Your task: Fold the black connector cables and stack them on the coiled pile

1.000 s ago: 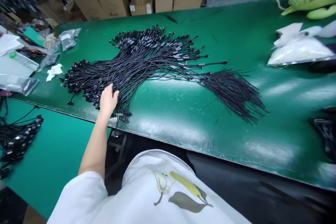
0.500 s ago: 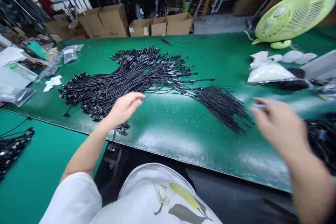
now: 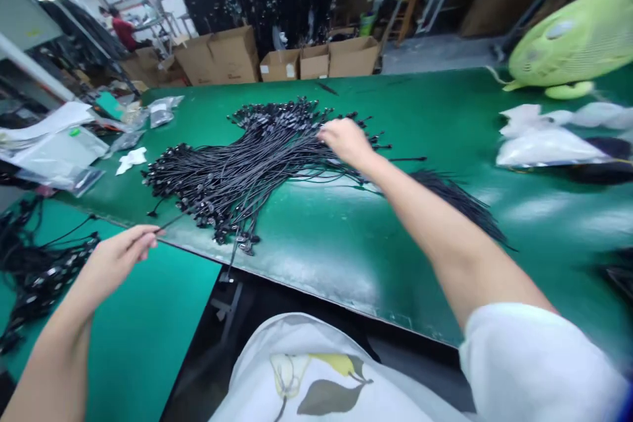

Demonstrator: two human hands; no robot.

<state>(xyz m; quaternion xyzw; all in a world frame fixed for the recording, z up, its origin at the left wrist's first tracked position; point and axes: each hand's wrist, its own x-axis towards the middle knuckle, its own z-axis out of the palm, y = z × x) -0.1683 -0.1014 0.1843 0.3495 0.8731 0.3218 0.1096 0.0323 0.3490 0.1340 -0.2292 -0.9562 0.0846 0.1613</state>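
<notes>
A big pile of black cables (image 3: 257, 158) with small plugs lies spread across the green table (image 3: 346, 237). My left hand (image 3: 119, 257) hovers off the table's near-left edge, fingers pinched on the end of one thin black cable (image 3: 171, 221) that runs back into the pile. My right hand (image 3: 346, 138) reaches across to the far right part of the pile, fingers curled down onto the cable ends there; whether it grips any is hidden.
A second heap of black cables (image 3: 39, 270) lies on a lower green surface at left. Plastic bags and papers (image 3: 59, 145) sit at far left, white bags (image 3: 548, 138) and a green fan (image 3: 573, 46) at right. Cardboard boxes (image 3: 277, 59) stand behind the table.
My left hand drew back from the pile toward the near left, pulling one cable with it. My right hand came in from the right and reached onto the far side of the pile.
</notes>
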